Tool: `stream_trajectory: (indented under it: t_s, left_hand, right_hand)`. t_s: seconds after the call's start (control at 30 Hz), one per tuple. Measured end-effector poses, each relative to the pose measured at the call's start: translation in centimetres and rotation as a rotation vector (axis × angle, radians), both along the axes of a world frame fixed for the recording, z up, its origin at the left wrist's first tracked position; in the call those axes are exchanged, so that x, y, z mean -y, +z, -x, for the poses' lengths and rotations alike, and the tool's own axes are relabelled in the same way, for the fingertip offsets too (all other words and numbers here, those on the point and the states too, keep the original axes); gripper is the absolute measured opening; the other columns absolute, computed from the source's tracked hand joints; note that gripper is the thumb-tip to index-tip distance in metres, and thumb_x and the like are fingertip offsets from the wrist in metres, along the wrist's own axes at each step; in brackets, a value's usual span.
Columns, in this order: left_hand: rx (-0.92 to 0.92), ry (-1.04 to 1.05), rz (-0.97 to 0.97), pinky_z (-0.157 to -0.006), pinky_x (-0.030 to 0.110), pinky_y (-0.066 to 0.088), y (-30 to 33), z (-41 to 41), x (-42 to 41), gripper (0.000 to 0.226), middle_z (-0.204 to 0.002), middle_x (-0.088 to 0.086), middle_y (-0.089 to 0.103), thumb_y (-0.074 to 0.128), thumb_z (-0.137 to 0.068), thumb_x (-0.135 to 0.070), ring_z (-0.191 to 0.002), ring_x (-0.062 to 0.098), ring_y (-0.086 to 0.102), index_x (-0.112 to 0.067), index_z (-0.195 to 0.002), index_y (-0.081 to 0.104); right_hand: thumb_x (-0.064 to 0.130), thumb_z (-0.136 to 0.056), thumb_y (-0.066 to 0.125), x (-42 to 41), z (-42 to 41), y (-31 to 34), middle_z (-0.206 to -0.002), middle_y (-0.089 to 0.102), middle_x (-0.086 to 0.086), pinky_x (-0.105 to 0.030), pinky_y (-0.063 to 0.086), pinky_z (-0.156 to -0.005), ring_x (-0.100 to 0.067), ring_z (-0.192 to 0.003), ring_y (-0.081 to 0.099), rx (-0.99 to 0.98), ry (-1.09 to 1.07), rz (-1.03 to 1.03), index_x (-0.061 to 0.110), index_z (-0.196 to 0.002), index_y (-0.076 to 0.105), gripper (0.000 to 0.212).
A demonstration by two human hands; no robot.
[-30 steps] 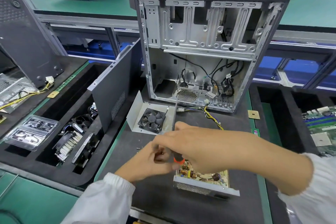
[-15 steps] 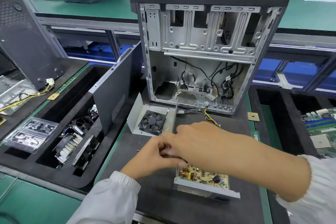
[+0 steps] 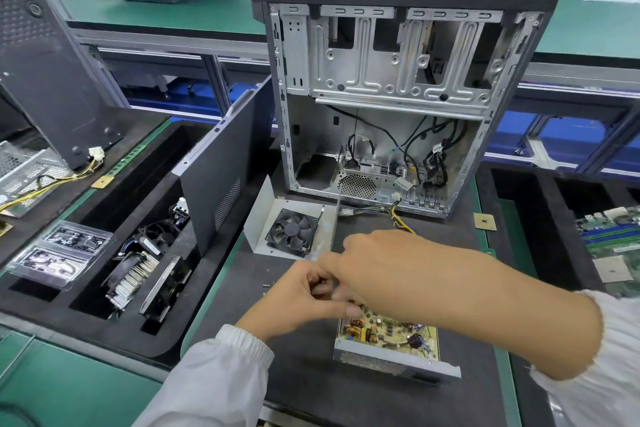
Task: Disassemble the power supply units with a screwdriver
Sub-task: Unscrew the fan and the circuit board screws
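Note:
An open power supply unit lies on the black mat near me, its tan circuit board showing in a low metal tray. My right hand reaches across its far left corner with the fingers curled round a screwdriver. Only a sliver of the tool's orange-red handle shows. My left hand meets it from the left, thumb and fingers pinched around the same tool over that corner. The tip and any screw under it are hidden by my hands.
The unit's removed cover with its black fan lies just beyond my hands. Behind it stands an open computer case with loose cables. A dark side panel leans at the left beside a foam tray of heatsinks. A small screw lies on the mat.
Both hands have stayed over the unit's far left corner. My left hand has closed in under my right hand, and less of the orange handle shows.

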State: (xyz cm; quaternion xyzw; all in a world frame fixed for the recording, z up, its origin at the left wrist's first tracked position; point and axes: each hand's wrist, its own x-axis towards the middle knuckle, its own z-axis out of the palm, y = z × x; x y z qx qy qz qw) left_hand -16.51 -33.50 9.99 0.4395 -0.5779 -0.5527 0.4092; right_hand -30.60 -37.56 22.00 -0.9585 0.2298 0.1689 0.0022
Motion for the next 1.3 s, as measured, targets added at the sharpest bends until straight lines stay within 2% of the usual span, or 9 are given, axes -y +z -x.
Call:
stream_trajectory:
  t_s: [0.17, 0.3, 0.4, 0.5, 0.6, 0.73, 0.87, 1.1, 1.3]
  left_hand:
    - [-0.054, 0.023, -0.021, -0.073, 0.043, 0.036, -0.7, -0.4, 0.1, 0.042, -0.064, 0.030, 0.047, 0.086, -0.068, -0.035, -0.071, 0.030, 0.043, 0.002, -0.077, 0.067]
    - [0.011, -0.031, -0.016, -0.074, 0.026, 0.049, -0.3, -0.2, 0.0, 0.008, -0.072, -0.006, 0.066, 0.082, -0.074, -0.018, -0.072, 0.012, 0.060, -0.022, -0.077, 0.076]
    - [0.001, -0.077, -0.001, -0.069, 0.009, 0.046, -0.9, -0.2, 0.3, 0.045, -0.061, -0.025, 0.060, 0.073, -0.080, 0.002, -0.067, -0.010, 0.057, -0.042, -0.069, 0.072]
    - [-0.021, 0.012, 0.002, -0.078, 0.032, 0.039, -1.4, 0.0, 0.4, 0.017, -0.070, 0.007, 0.049, 0.084, -0.073, -0.027, -0.073, 0.019, 0.047, -0.015, -0.076, 0.073]
    - [-0.020, -0.001, 0.005, -0.073, 0.036, 0.038, -1.9, -0.1, 0.1, 0.022, -0.074, 0.008, 0.048, 0.085, -0.068, -0.041, -0.076, 0.022, 0.040, -0.030, -0.084, 0.074]
    - [0.005, 0.011, 0.007, -0.060, 0.021, 0.033, -1.4, -0.2, 0.1, 0.010, -0.059, 0.000, 0.044, 0.077, -0.070, -0.025, -0.062, 0.018, 0.034, -0.026, -0.067, 0.067]
    - [0.005, -0.108, -0.008, -0.063, 0.003, 0.042, -1.0, -0.3, 0.2, 0.059, -0.060, -0.027, 0.062, 0.068, -0.080, 0.012, -0.064, -0.014, 0.057, -0.044, -0.063, 0.071]
    - [0.068, 0.039, -0.007, -0.070, 0.038, 0.024, -2.5, -1.7, 0.0, 0.030, -0.061, 0.000, 0.021, 0.082, -0.075, -0.030, -0.060, 0.033, 0.024, -0.008, -0.074, 0.062]
    - [-0.034, 0.169, -0.140, -0.048, 0.023, 0.016, -5.0, -4.1, -1.4, 0.035, -0.065, 0.006, 0.019, 0.063, -0.088, -0.042, -0.053, 0.015, 0.015, -0.013, -0.106, 0.071]
  right_hand:
    - [0.014, -0.089, 0.057, -0.1, 0.6, 0.6, -0.097, 0.030, -0.001, -0.033, 0.034, -0.052, -0.022, -0.078, 0.045, 0.002, 0.006, -0.199, 0.025, -0.117, 0.044, 0.032]
    - [0.045, -0.096, 0.047, -0.2, -0.1, 0.7, -0.090, 0.047, -0.011, -0.031, 0.030, -0.052, -0.023, -0.079, 0.052, 0.018, -0.137, 0.042, 0.016, -0.111, 0.048, 0.032]
    - [0.030, -0.101, 0.042, -0.5, -0.4, 0.2, -0.097, 0.054, -0.006, -0.029, 0.023, -0.048, -0.030, -0.092, 0.060, -0.045, -0.078, 0.147, 0.012, -0.110, 0.053, 0.023]
    - [0.014, -0.093, 0.049, -0.3, 0.2, 0.3, -0.087, 0.036, -0.007, -0.029, 0.017, -0.045, -0.026, -0.078, 0.048, -0.074, -0.017, 0.007, 0.016, -0.119, 0.046, 0.026]
    - [0.008, -0.086, 0.056, 0.1, 0.6, 0.6, -0.096, 0.026, 0.000, -0.029, 0.024, -0.049, -0.019, -0.084, 0.035, -0.019, 0.028, -0.137, 0.025, -0.120, 0.043, 0.040]
    - [0.051, -0.090, 0.055, -0.2, 0.0, 0.5, -0.094, 0.038, -0.010, -0.032, 0.027, -0.051, -0.027, -0.080, 0.049, -0.005, -0.104, -0.036, 0.021, -0.119, 0.042, 0.044]
    - [0.035, -0.100, 0.042, -0.2, -0.7, -0.2, -0.088, 0.050, -0.005, -0.029, 0.019, -0.043, -0.031, -0.091, 0.061, 0.000, -0.108, 0.113, 0.011, -0.108, 0.054, 0.028]
    - [0.026, -0.097, 0.050, 0.2, 0.4, -0.6, -0.077, 0.032, 0.001, -0.033, 0.033, -0.052, -0.028, -0.073, 0.051, 0.067, -0.099, -0.077, 0.017, -0.106, 0.042, 0.015]
    - [0.037, -0.099, 0.045, 0.4, 1.3, 0.5, -0.083, 0.043, -0.002, -0.036, 0.041, -0.060, -0.029, -0.075, 0.052, 0.117, -0.121, -0.101, 0.017, -0.104, 0.042, 0.021]
